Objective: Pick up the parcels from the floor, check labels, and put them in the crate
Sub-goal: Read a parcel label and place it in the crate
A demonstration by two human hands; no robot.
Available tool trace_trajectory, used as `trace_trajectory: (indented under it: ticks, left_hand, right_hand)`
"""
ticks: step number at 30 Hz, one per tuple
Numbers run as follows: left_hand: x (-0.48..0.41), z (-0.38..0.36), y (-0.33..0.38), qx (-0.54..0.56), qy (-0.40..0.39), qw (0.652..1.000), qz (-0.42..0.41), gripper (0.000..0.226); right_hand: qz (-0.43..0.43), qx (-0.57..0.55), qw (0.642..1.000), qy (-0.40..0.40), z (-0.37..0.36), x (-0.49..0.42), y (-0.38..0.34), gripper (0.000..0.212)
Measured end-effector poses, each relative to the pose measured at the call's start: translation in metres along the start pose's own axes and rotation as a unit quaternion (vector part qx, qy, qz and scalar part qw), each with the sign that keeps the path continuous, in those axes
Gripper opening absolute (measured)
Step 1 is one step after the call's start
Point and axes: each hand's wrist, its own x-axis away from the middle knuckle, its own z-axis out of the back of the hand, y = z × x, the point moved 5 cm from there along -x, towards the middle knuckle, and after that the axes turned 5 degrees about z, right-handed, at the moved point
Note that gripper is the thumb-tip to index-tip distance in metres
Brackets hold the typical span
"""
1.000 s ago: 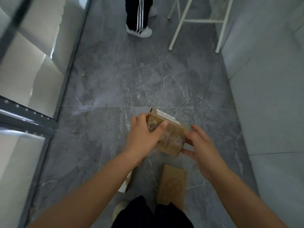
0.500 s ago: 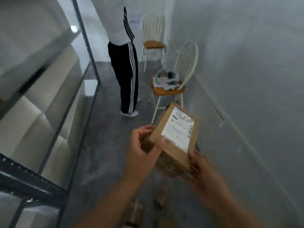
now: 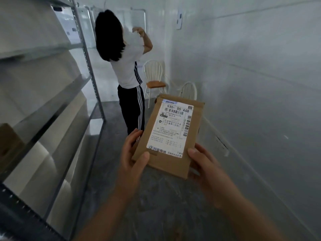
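A flat brown cardboard parcel (image 3: 171, 164) is held up in front of me, its white shipping label (image 3: 173, 129) facing the camera with barcodes and the code "530- D5 A68". My left hand (image 3: 132, 159) grips its lower left corner, thumb on the front and fingers behind. On the lower right edge my right hand (image 3: 206, 168) holds it, thumb on the front near the label's corner. No crate is in view, and the parcels on the floor are out of frame.
Metal shelving (image 3: 52, 108) runs along the left. A person in a white shirt and striped black trousers (image 3: 128, 72) stands ahead in the narrow aisle. Two white chairs (image 3: 154, 79) stand behind them by the white wall (image 3: 251, 84) on the right.
The parcel has been raised from near the floor and turned label-up towards me. My view has lifted from the floor to the aisle; the floor parcels have left the frame.
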Motion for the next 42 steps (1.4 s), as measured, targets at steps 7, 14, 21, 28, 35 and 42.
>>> trace_trajectory:
  ticks: [7, 14, 21, 28, 35, 42]
  left_hand:
    - [0.007, -0.005, 0.012, 0.046, -0.063, 0.993, 0.091, 0.076]
    - [0.035, 0.017, 0.052, 0.029, 0.012, 0.994, 0.100, 0.073]
    - [0.132, 0.027, 0.095, -0.032, 0.209, 0.974, 0.080, 0.068]
    - [0.259, 0.010, 0.141, -0.117, 0.408, 0.904, 0.047, 0.069]
    - [0.372, -0.015, 0.191, -0.176, 0.541, 0.822, 0.031, 0.070]
    - [0.468, -0.034, 0.236, -0.201, 0.618, 0.760, -0.004, 0.076]
  right_hand:
    - [0.049, 0.021, 0.999, -0.011, -0.005, -0.005, -0.022, 0.063]
    - [0.054, 0.020, 0.990, -0.127, -0.035, -0.009, -0.023, 0.060]
    - [0.016, 0.007, 0.942, -0.335, -0.079, 0.022, -0.002, 0.070]
    - [-0.010, -0.028, 0.858, -0.512, -0.126, 0.112, 0.021, 0.058]
    - [-0.072, -0.052, 0.778, -0.622, -0.158, 0.224, 0.031, 0.046]
    - [-0.137, -0.102, 0.687, -0.707, -0.182, 0.333, 0.032, 0.055]
